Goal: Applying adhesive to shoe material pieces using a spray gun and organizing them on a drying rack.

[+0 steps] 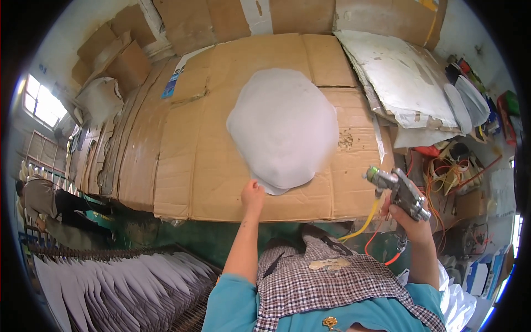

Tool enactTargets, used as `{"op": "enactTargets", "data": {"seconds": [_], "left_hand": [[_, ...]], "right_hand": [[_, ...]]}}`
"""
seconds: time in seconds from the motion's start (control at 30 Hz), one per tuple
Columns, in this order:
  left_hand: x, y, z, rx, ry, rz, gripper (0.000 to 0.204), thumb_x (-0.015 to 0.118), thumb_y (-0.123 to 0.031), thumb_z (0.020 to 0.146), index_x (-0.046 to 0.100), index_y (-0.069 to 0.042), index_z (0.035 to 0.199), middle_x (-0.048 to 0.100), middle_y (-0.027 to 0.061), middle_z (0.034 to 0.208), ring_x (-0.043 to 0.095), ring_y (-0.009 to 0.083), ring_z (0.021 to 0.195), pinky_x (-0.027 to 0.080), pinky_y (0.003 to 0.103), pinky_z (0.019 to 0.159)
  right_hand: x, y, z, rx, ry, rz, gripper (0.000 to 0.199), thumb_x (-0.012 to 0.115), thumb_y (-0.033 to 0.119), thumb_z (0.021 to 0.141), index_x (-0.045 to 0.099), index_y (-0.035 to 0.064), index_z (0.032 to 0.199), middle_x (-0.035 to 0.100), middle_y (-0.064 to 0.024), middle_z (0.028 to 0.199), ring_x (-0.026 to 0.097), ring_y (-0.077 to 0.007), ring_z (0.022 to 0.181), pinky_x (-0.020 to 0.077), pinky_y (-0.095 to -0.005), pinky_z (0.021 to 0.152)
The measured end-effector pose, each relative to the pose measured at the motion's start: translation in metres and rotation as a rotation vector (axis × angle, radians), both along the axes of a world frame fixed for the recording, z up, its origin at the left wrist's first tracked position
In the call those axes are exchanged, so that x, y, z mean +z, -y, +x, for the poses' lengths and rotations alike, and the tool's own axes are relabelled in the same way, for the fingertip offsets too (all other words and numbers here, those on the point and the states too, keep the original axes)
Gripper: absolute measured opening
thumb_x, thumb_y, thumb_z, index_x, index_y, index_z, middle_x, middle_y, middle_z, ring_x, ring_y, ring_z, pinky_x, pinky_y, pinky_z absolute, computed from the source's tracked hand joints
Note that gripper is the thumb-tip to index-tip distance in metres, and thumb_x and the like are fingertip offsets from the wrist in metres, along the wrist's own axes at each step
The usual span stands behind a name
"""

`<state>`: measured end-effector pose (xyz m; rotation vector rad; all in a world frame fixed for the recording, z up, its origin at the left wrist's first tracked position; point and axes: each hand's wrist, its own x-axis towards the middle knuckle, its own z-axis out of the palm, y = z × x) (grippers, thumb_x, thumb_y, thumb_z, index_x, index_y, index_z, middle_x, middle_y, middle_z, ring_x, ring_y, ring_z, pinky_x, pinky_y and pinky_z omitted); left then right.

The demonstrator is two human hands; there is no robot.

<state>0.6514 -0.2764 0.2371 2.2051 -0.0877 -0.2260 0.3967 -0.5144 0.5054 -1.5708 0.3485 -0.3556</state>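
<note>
A rounded stack of pale grey, thin pieces lies on the cardboard-covered table before me. At its near left edge my left hand is closed, the fingertips pinching the rim of a piece. My right hand is wrapped round a metal spray gun, held up to the right of the stack and apart from it. The gun's nozzle end has a green part and points to the left. A yellow hose and an orange-red hose hang beneath the gun.
Many similar grey pieces hang in a row on a rack at lower left. A person bends at the far left. White-topped flattened boards lie at the back right. Tangled orange hoses and clutter stand right of the table.
</note>
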Motion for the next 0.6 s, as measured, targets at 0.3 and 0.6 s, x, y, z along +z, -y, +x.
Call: {"op": "enactTargets", "data": {"seconds": [0.3, 0.6], "left_hand": [[-0.010, 0.053, 0.008, 0.051, -0.081, 0.171, 0.049, 0.063, -0.022, 0.071, 0.047, 0.001, 0.111, 0.052, 0.0231, 0.111, 0.051, 0.0344, 0.103, 0.040, 0.041, 0.088], [-0.024, 0.059, 0.012, 0.181, 0.005, 0.148, 0.024, 0.066, -0.021, 0.066, 0.054, -0.002, 0.073, 0.060, 0.0142, 0.071, 0.059, 0.0323, 0.071, 0.046, 0.040, 0.066]], "right_hand": [[0.000, 0.031, -0.015, -0.147, -0.047, -0.083, 0.051, 0.060, 0.003, 0.075, 0.041, -0.0024, 0.121, 0.055, -0.0057, 0.078, 0.056, -0.0140, 0.069, 0.0474, -0.0268, 0.064], [0.001, 0.040, -0.038, -0.048, 0.004, -0.002, 0.053, 0.063, 0.007, 0.073, 0.041, -0.0031, 0.120, 0.056, -0.0079, 0.078, 0.057, -0.0152, 0.070, 0.0471, -0.0276, 0.064]]}}
